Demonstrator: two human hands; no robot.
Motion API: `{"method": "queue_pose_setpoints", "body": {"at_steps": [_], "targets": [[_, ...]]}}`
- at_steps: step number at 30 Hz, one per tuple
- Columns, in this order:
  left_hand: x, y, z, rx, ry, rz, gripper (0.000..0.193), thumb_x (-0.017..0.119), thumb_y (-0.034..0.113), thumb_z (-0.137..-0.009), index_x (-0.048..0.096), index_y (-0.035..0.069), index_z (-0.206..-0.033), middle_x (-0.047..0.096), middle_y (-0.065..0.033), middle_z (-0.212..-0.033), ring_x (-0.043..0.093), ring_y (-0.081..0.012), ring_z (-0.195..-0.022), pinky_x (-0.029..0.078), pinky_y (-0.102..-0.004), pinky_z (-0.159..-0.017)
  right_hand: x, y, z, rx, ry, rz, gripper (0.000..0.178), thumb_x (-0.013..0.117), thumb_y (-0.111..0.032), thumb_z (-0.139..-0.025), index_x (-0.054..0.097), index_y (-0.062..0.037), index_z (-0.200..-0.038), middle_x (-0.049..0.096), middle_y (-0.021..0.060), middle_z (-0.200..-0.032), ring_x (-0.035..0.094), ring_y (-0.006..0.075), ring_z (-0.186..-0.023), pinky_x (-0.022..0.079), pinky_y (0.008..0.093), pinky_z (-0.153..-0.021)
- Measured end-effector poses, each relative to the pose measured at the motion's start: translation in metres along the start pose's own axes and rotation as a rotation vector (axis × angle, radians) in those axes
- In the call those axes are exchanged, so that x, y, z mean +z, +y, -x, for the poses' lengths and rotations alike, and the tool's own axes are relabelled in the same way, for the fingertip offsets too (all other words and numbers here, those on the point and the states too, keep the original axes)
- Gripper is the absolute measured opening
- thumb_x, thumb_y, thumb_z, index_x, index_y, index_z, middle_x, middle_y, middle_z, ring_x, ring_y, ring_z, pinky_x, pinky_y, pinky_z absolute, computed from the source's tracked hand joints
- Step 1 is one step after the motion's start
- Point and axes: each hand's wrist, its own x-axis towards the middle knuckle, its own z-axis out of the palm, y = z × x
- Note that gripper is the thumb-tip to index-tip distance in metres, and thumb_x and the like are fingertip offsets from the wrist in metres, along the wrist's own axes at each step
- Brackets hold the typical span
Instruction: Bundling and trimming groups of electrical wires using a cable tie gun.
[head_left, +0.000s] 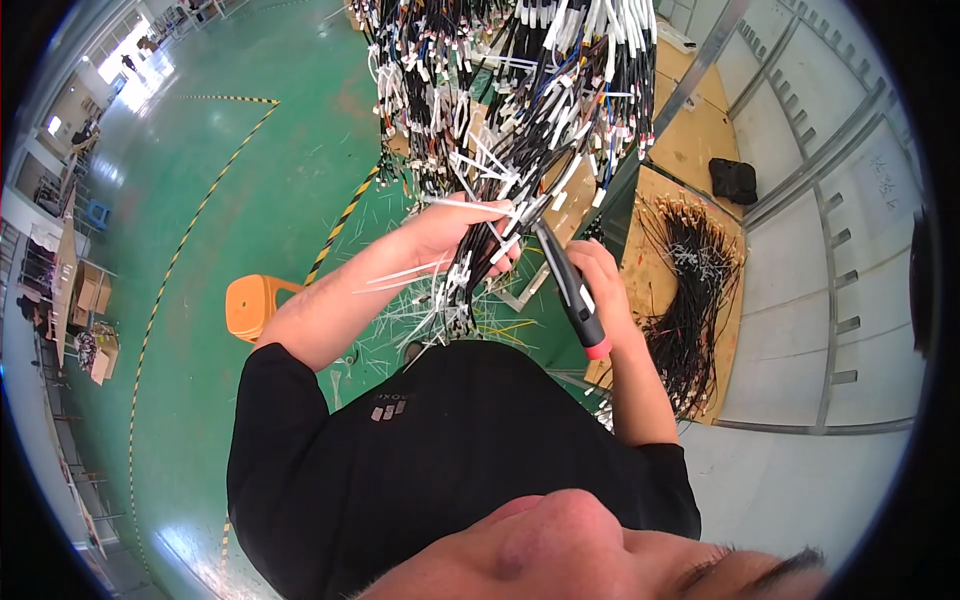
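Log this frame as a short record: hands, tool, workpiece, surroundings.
Left hand: holds a cable bundle near its fingertips
Right hand: at the black tool, fingers curled beside it; grip partly hidden
Tool: slanted, red end toward the person, other end at the bundle
Workpiece: mostly black cables, with white cable ties sticking out
Ahead: dense mass of hanging cables
Right side: wooden board bearing black cables; black pouch beyond
Left side: orange stool on green floor
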Motion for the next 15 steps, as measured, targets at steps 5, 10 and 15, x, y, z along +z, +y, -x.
{"method": "queue_pose_setpoints", "body": {"at_steps": [5,10,15], "targets": [[0.000,-0.005,0.004,0.106,0.001,-0.098,0.033,0.073,0.026,-0.101,0.067,-0.002,-0.117,0.077,-0.0195,-0.096,0.078,-0.0232,-0.078,0.065,-0.0358,-0.071,0.011,-0.004,0.021,0.238,0.020,-0.518,0.035,0.075,-0.018,-0.096,0.063,-0.0035,-0.126,0.068,0.0165,-0.135,0.063,0.0307,-0.131,0.045,0.0487,-0.114],[0.002,-0.011,-0.004,0.104,-0.003,-0.150,0.024,0.067,0.018,-0.105,0.066,-0.001,-0.120,0.073,-0.0140,-0.093,0.075,-0.0231,-0.080,0.064,-0.0392,-0.075,0.039,-0.023,-0.008,0.192,0.133,-1.259,0.043,0.077,-0.020,-0.090,0.054,-0.0047,-0.122,0.048,0.0271,-0.157,0.048,0.0407,-0.146,0.032,0.0566,-0.122],[0.006,-0.010,-0.004,0.098,-0.059,-0.139,0.029,0.063,0.019,-0.108,0.062,0.002,-0.131,0.071,-0.0111,-0.090,0.071,-0.0193,-0.077,0.061,-0.0334,-0.065,0.050,0.012,-0.034,0.261,0.099,-1.352,0.046,0.079,-0.001,-0.083,0.065,-0.0039,-0.127,0.063,0.0054,-0.131,0.056,0.0274,-0.135,0.043,0.0376,-0.106]]}}
